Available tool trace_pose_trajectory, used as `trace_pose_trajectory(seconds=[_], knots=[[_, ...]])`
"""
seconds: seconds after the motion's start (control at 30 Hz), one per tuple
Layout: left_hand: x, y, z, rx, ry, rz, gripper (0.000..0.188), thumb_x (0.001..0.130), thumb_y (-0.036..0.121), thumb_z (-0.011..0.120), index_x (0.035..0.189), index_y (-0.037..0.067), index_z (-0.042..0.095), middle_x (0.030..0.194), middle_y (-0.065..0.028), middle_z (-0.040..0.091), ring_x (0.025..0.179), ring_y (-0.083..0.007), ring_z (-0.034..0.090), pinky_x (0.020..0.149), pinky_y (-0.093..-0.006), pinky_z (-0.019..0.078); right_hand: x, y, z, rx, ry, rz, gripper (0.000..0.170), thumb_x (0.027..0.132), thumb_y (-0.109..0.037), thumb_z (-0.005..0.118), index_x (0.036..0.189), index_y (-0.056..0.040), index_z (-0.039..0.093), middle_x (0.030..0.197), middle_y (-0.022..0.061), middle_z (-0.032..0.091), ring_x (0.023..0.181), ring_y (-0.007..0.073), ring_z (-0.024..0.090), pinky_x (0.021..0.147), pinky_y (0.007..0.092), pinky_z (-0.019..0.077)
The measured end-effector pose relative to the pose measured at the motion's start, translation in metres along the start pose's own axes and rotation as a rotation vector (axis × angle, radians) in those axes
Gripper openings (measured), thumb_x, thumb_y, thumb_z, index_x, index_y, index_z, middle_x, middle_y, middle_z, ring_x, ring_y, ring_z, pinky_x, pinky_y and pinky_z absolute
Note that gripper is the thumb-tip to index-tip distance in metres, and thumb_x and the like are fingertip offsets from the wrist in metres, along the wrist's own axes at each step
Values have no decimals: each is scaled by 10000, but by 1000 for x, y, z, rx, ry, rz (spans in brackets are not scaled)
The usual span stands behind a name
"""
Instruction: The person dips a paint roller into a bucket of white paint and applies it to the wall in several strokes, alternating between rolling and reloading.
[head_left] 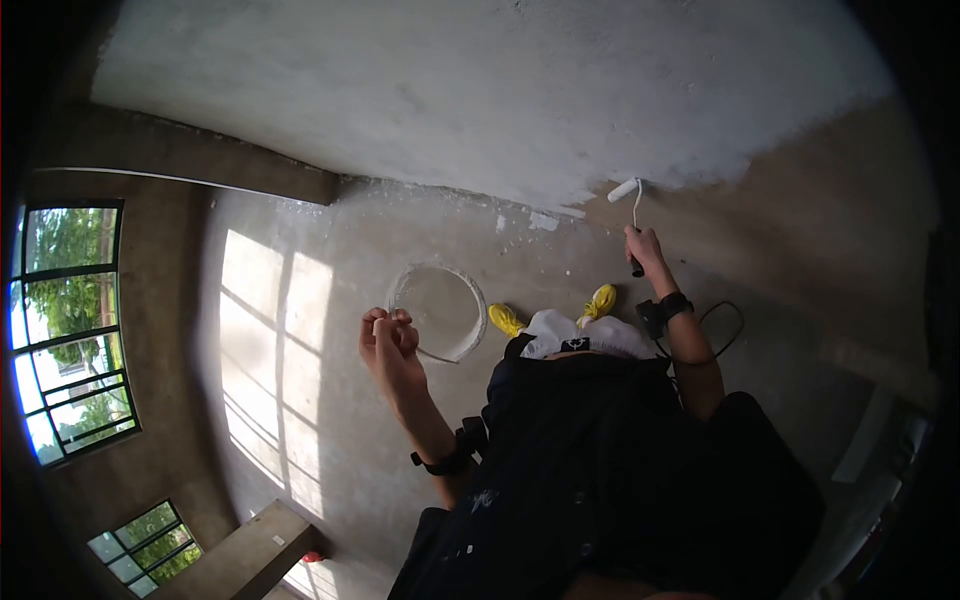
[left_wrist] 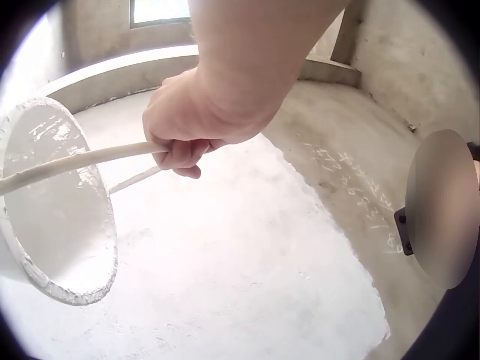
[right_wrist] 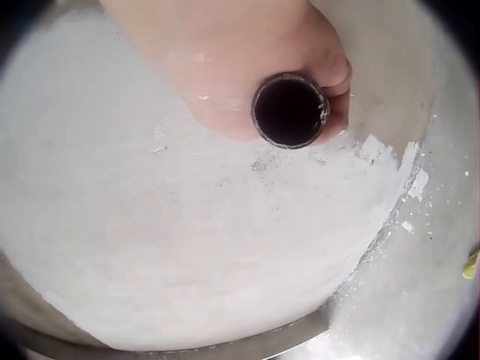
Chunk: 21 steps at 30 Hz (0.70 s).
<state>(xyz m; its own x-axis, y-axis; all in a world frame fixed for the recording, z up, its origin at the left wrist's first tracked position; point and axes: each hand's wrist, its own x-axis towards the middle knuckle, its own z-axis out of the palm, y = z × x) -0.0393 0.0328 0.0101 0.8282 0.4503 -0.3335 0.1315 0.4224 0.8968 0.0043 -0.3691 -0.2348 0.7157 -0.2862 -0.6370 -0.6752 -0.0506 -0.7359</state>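
Observation:
My right hand (head_left: 645,248) grips the dark handle of a small paint roller, whose white sleeve (head_left: 623,190) lies at the border of white paint and bare wall. From the right wrist view, the round black handle end (right_wrist: 290,111) shows in the right hand (right_wrist: 247,67). My left hand (head_left: 392,345) has its fingers curled round the pale handle (left_wrist: 82,160) of a round bucket (head_left: 483,318). In the left wrist view the bucket (left_wrist: 111,247) hangs tilted beside the left hand (left_wrist: 199,112), its inside coated white.
The wall (head_left: 560,90) is white above and bare brown to the right. Paint spots dot the floor (head_left: 370,440) along the wall's foot. Yellow shoes (head_left: 505,320) stand near the bucket. Windows (head_left: 75,320) are at the left, and a low ledge (head_left: 240,160) meets the wall.

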Motion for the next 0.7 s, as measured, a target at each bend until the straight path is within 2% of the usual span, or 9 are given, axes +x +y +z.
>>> trace_pose_trajectory(seconds=[0.03,0.07,0.1,0.17,0.23,0.33,0.4,0.5,0.7], knots=[[-1,2,1,-8,-12,3,122,800,-38,472,889,43,487,760,-135,560,473,-66,335,428,-187,248,-18,-8,4,-380,79,-90,349,863,-269,512,716,47,532,619,173,587,548,278,641,500,402,489],[-2,3,1,-18,-27,8,121,803,-40,469,891,42,487,761,-137,561,470,-65,333,426,-187,247,-10,17,13,-561,243,-296,377,855,-277,551,816,98,539,653,207,610,582,320,666,536,426,520],[-1,3,-1,-20,-30,7,121,803,-40,469,891,42,487,761,-137,561,470,-65,333,426,-187,247,-12,23,15,-561,247,-297,377,855,-277,551,816,98,539,653,207,610,582,320,666,536,426,520],[2,0,-3,-23,-38,5,119,811,-41,465,894,41,487,760,-139,562,467,-64,331,424,-187,245,-38,-1,21,-287,122,-317,362,865,-269,568,874,91,534,689,230,619,563,341,654,529,431,522],[3,0,-4,-28,-52,19,118,812,-41,465,893,41,487,756,-139,562,467,-63,331,423,-188,244,-40,-19,21,-253,33,-222,350,880,-253,560,899,93,519,743,282,613,552,372,640,520,439,518],[7,3,-6,-18,-70,31,114,813,-38,465,889,44,487,751,-135,563,467,-62,331,423,-188,242,-7,-6,27,-454,153,-348,358,890,-278,567,879,77,526,803,312,610,646,407,640,583,464,520],[11,2,-6,-8,-83,28,112,814,-35,466,888,47,487,749,-131,564,467,-61,331,424,-187,242,12,13,22,-670,245,-557,376,902,-315,567,891,60,542,833,296,615,749,421,633,673,481,515],[23,2,-10,13,-86,39,112,812,-30,467,888,51,483,753,-127,565,463,-58,323,425,-186,239,1,26,13,-738,351,-534,378,909,-340,564,900,38,562,864,276,615,848,429,615,743,497,500],[26,1,-13,19,-117,32,115,809,-30,470,891,50,481,757,-128,567,464,-56,320,429,-185,241,-44,44,-36,-801,459,-313,364,928,-342,533,929,20,569,875,254,617,839,422,622,723,494,510]])
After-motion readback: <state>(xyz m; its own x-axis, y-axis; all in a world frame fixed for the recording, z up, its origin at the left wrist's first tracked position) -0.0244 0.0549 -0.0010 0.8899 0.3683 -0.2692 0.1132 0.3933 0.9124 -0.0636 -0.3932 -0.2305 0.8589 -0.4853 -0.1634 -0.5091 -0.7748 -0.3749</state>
